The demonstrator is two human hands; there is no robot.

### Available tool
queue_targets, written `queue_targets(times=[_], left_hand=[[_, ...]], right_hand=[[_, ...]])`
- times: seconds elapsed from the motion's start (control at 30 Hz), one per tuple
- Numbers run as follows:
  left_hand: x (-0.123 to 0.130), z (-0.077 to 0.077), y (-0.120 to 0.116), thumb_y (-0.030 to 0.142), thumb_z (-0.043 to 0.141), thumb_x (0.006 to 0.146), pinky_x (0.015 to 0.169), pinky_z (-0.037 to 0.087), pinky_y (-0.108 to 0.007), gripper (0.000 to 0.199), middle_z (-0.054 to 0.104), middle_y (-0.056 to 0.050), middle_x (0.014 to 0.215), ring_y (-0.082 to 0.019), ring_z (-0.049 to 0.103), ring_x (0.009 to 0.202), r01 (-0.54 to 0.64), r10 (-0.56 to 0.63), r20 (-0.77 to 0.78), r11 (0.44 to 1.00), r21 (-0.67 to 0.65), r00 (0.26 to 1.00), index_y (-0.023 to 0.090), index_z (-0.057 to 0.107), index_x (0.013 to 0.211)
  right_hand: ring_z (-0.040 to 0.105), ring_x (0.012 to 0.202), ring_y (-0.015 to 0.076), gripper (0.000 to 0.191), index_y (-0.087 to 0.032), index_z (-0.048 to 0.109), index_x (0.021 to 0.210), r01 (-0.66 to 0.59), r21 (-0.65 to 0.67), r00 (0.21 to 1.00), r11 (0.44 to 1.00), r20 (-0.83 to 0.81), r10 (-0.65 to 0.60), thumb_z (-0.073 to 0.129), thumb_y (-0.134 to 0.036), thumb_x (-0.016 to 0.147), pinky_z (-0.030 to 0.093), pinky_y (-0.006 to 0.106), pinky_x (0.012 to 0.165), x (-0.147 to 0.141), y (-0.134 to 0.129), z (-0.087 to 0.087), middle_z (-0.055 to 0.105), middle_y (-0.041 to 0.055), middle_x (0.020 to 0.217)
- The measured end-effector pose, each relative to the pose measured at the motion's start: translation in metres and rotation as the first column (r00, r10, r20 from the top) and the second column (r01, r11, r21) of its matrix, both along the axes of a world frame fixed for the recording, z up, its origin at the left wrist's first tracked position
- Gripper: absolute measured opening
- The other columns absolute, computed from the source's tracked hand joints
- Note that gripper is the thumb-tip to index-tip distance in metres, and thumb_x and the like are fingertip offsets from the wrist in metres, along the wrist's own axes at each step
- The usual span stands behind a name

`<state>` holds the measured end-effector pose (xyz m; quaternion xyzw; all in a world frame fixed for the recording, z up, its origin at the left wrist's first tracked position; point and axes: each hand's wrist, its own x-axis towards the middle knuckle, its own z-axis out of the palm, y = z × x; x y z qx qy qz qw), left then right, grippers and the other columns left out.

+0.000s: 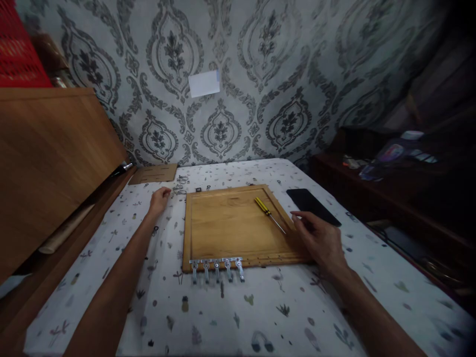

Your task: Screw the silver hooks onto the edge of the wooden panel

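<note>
A wooden board with a raised frame lies flat on the table. Across its near left edge sits a metal hook rail with several hooks hanging over the side. A screwdriver with a yellow and black handle rests on the board, its shaft pointing right and towards me. My left hand is left of the board, fingers curled together beside some small metal pieces. Over the board's right edge, my right hand has thumb and forefinger drawn together. Whatever either hand pinches is too small to make out.
A black phone-like slab lies right of the board. Brown cardboard is at the back left, by a wooden cabinet. The patterned wall bounds the table behind. A clear bottle stands on dark furniture at right.
</note>
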<state>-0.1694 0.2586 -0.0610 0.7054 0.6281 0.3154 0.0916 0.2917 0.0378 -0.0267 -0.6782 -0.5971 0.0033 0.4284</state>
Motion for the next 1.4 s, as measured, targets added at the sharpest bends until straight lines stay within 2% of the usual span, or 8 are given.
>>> queue_targets(times=[0.37,0.6,0.77,0.97,1.13,1.2,1.27,1.4], left_hand=[[0.036,0.016,-0.004,0.036,0.062,0.099,0.094,0.057,-0.046,0.034,0.062,-0.011,0.130,-0.024,0.064,0.111,0.180,-0.177,-0.118,0.983,0.020,0.977,0.018,0.061,0.127],[0.026,0.039,0.000,0.037,0.062,0.098,0.094,0.057,-0.045,0.034,0.062,-0.011,0.129,-0.024,0.064,0.111,0.098,-0.092,0.096,0.993,-0.065,0.991,0.017,0.062,0.127],[0.019,0.055,-0.024,0.037,0.064,0.098,0.090,0.058,-0.045,0.037,0.063,-0.011,0.127,-0.024,0.065,0.108,0.079,-0.021,0.332,0.984,-0.163,0.943,0.015,0.060,0.128],[0.034,0.083,-0.099,0.043,0.067,0.094,0.063,0.059,-0.030,0.035,0.072,-0.010,0.097,-0.019,0.071,0.078,0.214,-0.088,0.522,0.959,-0.186,0.848,0.010,0.070,0.106],[0.075,0.099,-0.204,0.048,0.075,0.078,0.051,0.059,-0.034,0.031,0.077,-0.007,0.081,-0.024,0.072,0.064,0.334,-0.224,0.535,0.935,-0.117,0.815,0.021,0.080,0.090],[0.093,0.096,-0.250,0.040,0.070,0.086,0.067,0.066,-0.040,0.020,0.079,-0.002,0.087,-0.025,0.075,0.073,0.421,-0.406,0.356,0.906,0.038,0.842,0.032,0.081,0.100],[0.107,0.087,-0.290,0.024,0.062,0.094,0.077,0.068,-0.039,0.039,0.079,0.000,0.106,-0.024,0.077,0.090,0.544,-0.574,0.055,0.799,0.257,0.817,0.041,0.070,0.127],[0.123,0.059,-0.339,0.015,0.050,0.098,0.076,0.069,-0.033,0.068,0.077,-0.009,0.114,-0.023,0.076,0.098,0.684,-0.647,-0.225,0.670,0.289,0.729,0.029,0.028,0.161]], right_hand=[[0.058,0.052,0.0171,0.039,-0.018,0.076,0.094,0.041,0.010,0.998,0.999,-0.053,-0.040,0.053,-0.048,0.087,0.045,0.029,0.054,0.009,-0.002,0.000,0.070,0.0036,0.064],[0.061,0.055,0.0185,0.038,-0.019,0.076,0.092,0.043,-0.014,0.999,0.999,-0.030,-0.044,0.053,-0.048,0.088,0.043,0.029,0.053,0.010,-0.002,-0.002,0.072,0.0049,0.066],[0.060,0.054,0.0180,0.036,-0.019,0.077,0.093,0.029,-0.021,0.999,0.999,-0.028,-0.029,0.054,-0.046,0.087,0.044,0.029,0.053,0.012,-0.003,-0.005,0.075,0.0054,0.070],[0.064,0.058,0.0201,0.035,-0.017,0.077,0.089,-0.037,0.027,0.998,0.999,-0.052,0.039,0.054,-0.043,0.085,0.048,0.031,0.057,0.000,-0.002,0.003,0.078,0.0087,0.077],[0.070,0.070,0.0191,0.023,-0.019,0.077,0.089,-0.288,0.148,0.952,0.946,-0.062,0.300,0.058,-0.033,0.092,0.053,0.028,0.064,-0.052,-0.050,0.030,0.079,0.0080,0.085],[0.069,0.070,0.0161,0.020,-0.021,0.077,0.095,-0.465,0.136,0.866,0.875,-0.134,0.482,0.060,-0.033,0.095,0.053,0.026,0.065,-0.080,-0.080,0.038,0.077,0.0047,0.082],[0.063,0.061,0.0125,0.024,-0.020,0.075,0.106,-0.642,0.072,0.722,0.763,-0.277,0.634,0.064,-0.039,0.096,0.049,0.022,0.057,-0.104,-0.109,0.038,0.075,0.0025,0.078],[0.058,0.062,0.0111,0.024,-0.019,0.075,0.101,-0.720,0.000,0.576,0.694,-0.557,0.598,0.066,-0.040,0.094,0.048,0.022,0.058,-0.128,-0.150,0.018,0.070,0.0013,0.075]])
